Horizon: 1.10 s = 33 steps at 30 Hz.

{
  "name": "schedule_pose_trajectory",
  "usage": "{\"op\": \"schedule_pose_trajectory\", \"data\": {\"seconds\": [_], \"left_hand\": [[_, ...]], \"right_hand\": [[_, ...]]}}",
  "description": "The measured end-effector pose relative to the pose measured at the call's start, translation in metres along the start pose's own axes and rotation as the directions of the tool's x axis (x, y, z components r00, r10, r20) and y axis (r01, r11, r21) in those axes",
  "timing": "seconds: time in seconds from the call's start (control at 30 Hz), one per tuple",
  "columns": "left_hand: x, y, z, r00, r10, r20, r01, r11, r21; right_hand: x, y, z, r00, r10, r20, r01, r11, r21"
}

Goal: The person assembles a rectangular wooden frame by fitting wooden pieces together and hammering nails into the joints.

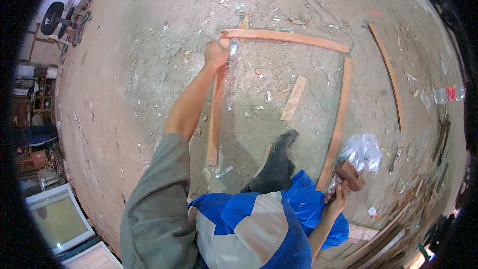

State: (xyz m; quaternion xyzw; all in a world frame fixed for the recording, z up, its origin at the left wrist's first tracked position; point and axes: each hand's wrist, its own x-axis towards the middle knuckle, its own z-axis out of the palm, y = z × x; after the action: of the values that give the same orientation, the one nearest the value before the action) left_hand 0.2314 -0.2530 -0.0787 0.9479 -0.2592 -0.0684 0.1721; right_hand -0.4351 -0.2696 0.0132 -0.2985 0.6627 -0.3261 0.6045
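On the dirt floor [124, 69], 3 slim reddish-brown wooden pieces outline a frame: the left strip [214, 119], the top strip [286, 36] meeting it at a corner, and the right strip [340, 104], its upper end just beside the top one. The left hand [216, 54] stretches far forward, its grip closed around the left strip near that corner. The right hand [338, 199], held low, curls its grip around a brown mallet [350, 176]. Left fingertips and most of the mallet's handle are hidden.
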Motion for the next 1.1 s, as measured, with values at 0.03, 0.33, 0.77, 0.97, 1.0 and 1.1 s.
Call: {"op": "schedule_pose_trajectory", "data": {"seconds": [0.03, 0.33, 0.77, 0.97, 1.0, 1.1], "left_hand": [[-0.01, 0.009, 0.003, 0.999, 0.043, -0.01, -0.044, 0.999, -0.018], [-0.1, 0.058, 0.018, 0.956, 0.194, -0.219, -0.25, 0.931, -0.266], [-0.114, 0.052, 0.023, 0.875, 0.16, -0.456, -0.326, 0.892, -0.312], [-0.116, 0.053, 0.01, 0.942, 0.058, -0.332, -0.208, 0.876, -0.436], [-0.118, 0.049, 0.014, 0.967, 0.041, -0.25, -0.149, 0.89, -0.431], [-0.117, 0.049, 0.02, 0.924, 0.111, -0.366, -0.255, 0.892, -0.374]], "right_hand": [[-0.013, -0.008, 0.01, 0.997, -0.049, -0.055, 0.045, 0.997, -0.068], [-0.043, -0.057, 0.071, 0.921, -0.274, 0.277, 0.385, 0.753, -0.533], [0.014, -0.105, 0.436, 0.131, -0.74, 0.659, 0.955, 0.272, 0.116], [0.051, -0.054, 0.479, 0.277, -0.419, 0.865, 0.959, 0.179, -0.22], [0.04, -0.062, 0.478, 0.28, -0.396, 0.874, 0.957, 0.185, -0.223], [0.007, -0.088, 0.474, 0.227, -0.623, 0.748, 0.942, 0.336, -0.006]]}}
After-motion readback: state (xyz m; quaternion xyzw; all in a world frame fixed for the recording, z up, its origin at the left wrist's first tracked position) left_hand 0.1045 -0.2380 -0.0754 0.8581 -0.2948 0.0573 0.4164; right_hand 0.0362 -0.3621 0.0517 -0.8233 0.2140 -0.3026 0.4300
